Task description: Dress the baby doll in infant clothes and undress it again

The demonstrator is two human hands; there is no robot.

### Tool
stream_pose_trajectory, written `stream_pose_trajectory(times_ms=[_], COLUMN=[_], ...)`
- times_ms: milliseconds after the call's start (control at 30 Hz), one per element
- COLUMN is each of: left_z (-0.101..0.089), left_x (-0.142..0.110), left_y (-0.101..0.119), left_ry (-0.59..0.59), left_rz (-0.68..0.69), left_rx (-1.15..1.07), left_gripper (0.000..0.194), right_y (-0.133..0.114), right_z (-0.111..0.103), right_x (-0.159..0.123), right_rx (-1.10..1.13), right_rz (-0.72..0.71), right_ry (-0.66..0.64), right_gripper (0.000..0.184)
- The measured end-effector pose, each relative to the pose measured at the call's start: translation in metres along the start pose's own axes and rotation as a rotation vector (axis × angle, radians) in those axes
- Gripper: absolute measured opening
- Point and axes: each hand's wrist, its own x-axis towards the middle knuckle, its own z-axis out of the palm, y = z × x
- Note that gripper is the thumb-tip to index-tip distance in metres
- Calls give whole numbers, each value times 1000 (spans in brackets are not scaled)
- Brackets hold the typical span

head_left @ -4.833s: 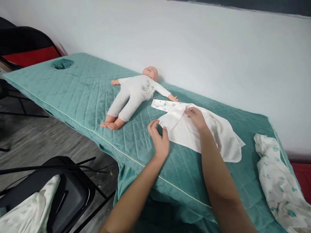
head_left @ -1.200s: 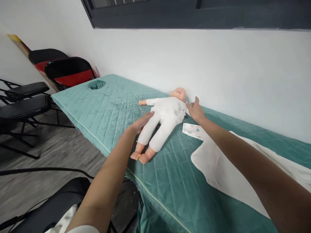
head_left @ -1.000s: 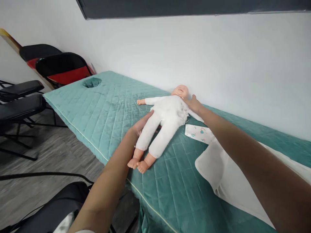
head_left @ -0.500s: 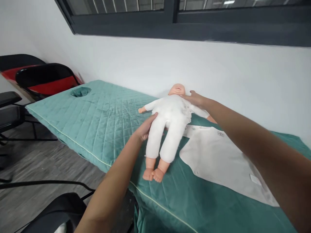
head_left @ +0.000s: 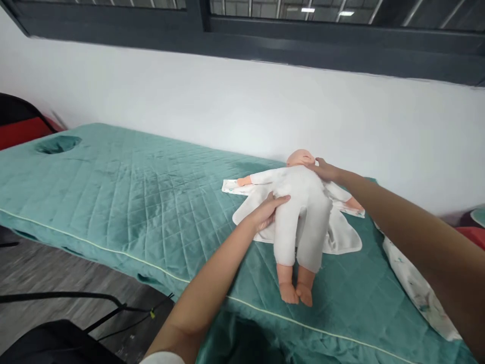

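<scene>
A baby doll [head_left: 303, 189] with a white cloth body and bare plastic head, hands and feet lies face up. Its feet point toward me. Beneath it a white baby top [head_left: 343, 235] is spread open, its patterned sleeves reaching out to both sides under the doll's arms. My left hand [head_left: 267, 210] grips the doll at the hip, thumb on top and fingers partly hidden beneath. At the neck and shoulder, my right hand [head_left: 324, 169] holds the doll just below its head, with its fingers mostly hidden.
A green quilted massage bed [head_left: 151, 202] with a face hole stands against the white wall [head_left: 170, 96]. Another patterned white garment [head_left: 413, 283] lies at the right, partly behind my right arm. Black chair parts [head_left: 56, 344] are at the lower left.
Held in both hands, the doll has moved right and now lies over the spread baby top. My view has shifted right too.
</scene>
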Motion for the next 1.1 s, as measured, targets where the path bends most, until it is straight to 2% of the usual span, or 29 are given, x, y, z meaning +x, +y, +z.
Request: stream_pose_trajectory(times_ms=[100,167,267,367,433,500,567,633,700,800,967,1100], left_z=[8,8,-1,-20,-33,-42,-48,-50,-50,-51,-55,-63], left_x=[6,5,7,20,32,40,43,41,38,35,37,39], left_y=[-17,-17,0,21,26,21,10,0,-6,-6,-3,-3], left_ry=[8,22,74,241,413,538,561,554,564,566,596,796], left_rz=[-24,-66,-156,-171,-69,53,122,136,133,130,130,243], left_rx=[57,121,248,426,703,1068,1368,1523,1579,1592,1567,1251], left_gripper=[76,75,67,61,49,31,19,14,19,30,14,14], right_y=[15,13,-7,-43,-69,-89,-100,-104,-103,-100,-94,-86], right_z=[3,0,-12,-11,6,35,68,97,114,119,102,86], right_x=[-7,-13,-26,-40,-48,-51,-49,-41,-28,-11,-8,-19], right_rx=[-1,-69,-366,-641,-649,-651,-696,-733,-744,-740,-715,-631], right_rz=[64,30,-83,-203,-348,-491,-602,-614,-587,-560,-550,-555], right_ry=[-76,-79,-52,25,55,64,31,-16,-62,-106,-109,-51], right_gripper=[106,101,86,62,46,40,34,33,33,32,35,41])
